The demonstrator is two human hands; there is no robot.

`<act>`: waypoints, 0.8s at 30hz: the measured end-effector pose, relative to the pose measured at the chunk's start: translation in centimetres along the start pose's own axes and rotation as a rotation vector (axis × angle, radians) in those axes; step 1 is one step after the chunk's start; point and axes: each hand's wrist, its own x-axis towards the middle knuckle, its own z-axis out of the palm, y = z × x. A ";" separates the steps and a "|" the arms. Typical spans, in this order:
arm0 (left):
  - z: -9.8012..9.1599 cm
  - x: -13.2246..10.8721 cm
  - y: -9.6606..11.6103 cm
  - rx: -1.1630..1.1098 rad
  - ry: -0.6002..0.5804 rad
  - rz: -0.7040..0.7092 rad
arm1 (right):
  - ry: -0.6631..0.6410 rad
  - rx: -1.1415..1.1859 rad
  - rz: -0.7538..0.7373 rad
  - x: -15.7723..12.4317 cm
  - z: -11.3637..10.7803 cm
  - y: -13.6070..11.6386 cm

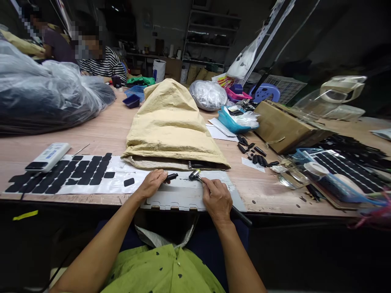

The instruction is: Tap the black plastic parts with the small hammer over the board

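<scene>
My left hand (153, 183) is closed on a small black cylindrical part (172, 177), whose end sticks out past the fingers towards the right. A small hammer is gripped in my right hand (217, 198). Its metal head (194, 175) points left, just above the grey board (174, 198), and its black handle (241, 215) comes out below the hand. Beyond both hands lies a yellow sack (171, 122), its open mouth facing me. Black pieces (207, 165) show inside the mouth. Left of my left hand, one black pad (128, 182) rests on a white sheet.
Rows of black pads (64, 175) and a white device (49, 156) lie at left, near a large plastic bag (45, 93). Loose black parts (259, 156), a teal basket (233, 120) and a cardboard box (281, 126) stand right. Two people sit at far left.
</scene>
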 end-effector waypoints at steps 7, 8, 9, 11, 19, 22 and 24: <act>-0.6 -0.1 0.5 0.093 -0.072 0.035 | 0.005 -0.002 0.014 -0.1 -0.1 -0.4; -0.8 -0.3 0.7 0.110 -0.102 0.051 | 0.007 -0.005 0.014 -0.1 -0.1 -0.4; -0.9 -0.6 1.0 0.122 -0.144 0.066 | 0.008 -0.006 0.015 -0.1 -0.1 -0.4; -1.0 -1.4 1.5 0.139 -0.242 0.094 | 0.010 -0.004 0.018 -0.1 -0.1 -0.4; 1.6 -6.2 1.9 0.375 -0.334 0.188 | -0.002 -0.007 0.034 -0.1 -0.3 -0.7; 1.6 -5.5 2.2 0.336 -0.308 0.184 | -0.003 -0.008 0.031 -0.1 -0.3 -0.7; 1.3 -3.7 2.5 0.274 -0.223 0.170 | -0.002 -0.015 0.033 -0.1 -0.2 -0.7</act>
